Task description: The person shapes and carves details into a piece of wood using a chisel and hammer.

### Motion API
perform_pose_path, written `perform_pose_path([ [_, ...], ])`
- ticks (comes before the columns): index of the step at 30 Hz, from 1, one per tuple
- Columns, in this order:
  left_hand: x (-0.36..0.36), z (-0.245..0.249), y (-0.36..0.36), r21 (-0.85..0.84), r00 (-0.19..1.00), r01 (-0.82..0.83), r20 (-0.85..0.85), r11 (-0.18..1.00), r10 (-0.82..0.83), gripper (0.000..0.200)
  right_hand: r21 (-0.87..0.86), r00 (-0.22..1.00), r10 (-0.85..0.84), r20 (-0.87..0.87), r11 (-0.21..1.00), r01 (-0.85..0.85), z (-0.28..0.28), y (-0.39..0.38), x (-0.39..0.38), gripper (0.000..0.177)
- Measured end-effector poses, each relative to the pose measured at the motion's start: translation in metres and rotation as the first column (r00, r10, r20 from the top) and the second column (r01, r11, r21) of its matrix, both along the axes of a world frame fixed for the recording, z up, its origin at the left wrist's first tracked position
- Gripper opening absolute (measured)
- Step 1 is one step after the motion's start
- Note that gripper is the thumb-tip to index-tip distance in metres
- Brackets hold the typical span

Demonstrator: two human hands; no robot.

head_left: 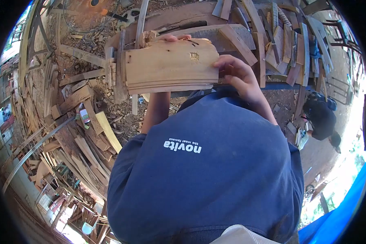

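Observation:
A pale wooden board (171, 67) with layered lines along its near edge, a ragged far edge and a rough knot hole is held up in front of my chest. My left hand (177, 37) grips it from behind; its fingertips show over the far edge, while the palm is hidden. At the board's right end, my right hand (240, 75) touches the edge with a fingertip, its thumb apart from the fingers. Beyond the board lies a wooden work surface (207, 34) with loose planks on it.
Stacked planks (288, 49) lie at the right, and more wood scraps (85, 150) cover the ground at the left. A phone (84, 116) rests on planks there. Another person (321, 116) in dark clothing is bent over at the far right.

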State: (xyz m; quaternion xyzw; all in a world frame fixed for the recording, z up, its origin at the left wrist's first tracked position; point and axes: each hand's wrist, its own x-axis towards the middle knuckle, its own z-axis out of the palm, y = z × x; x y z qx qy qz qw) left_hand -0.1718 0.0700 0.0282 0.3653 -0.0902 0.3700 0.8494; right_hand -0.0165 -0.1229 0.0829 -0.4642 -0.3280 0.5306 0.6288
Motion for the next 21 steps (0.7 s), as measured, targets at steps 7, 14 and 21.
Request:
perform_pose_path([
  [7,0.004,0.007,-0.02,-0.075,0.965,0.056,-0.252,0.996,-0.074,0.065,-0.187,0.976,-0.117,-0.185,0.979,0.082,0.011,0.006,-0.015,0.053],
  [14,0.013,0.002,-0.035,-0.102,0.967,0.093,-0.226,0.99,-0.114,0.062,-0.235,0.994,-0.071,-0.087,0.971,0.049,0.011,0.001,-0.008,0.068],
  [21,0.016,0.002,-0.045,-0.044,0.945,-0.063,-0.323,0.997,0.045,0.059,-0.231,0.982,-0.104,-0.156,0.971,0.066,-0.001,-0.005,0.0,0.067],
])
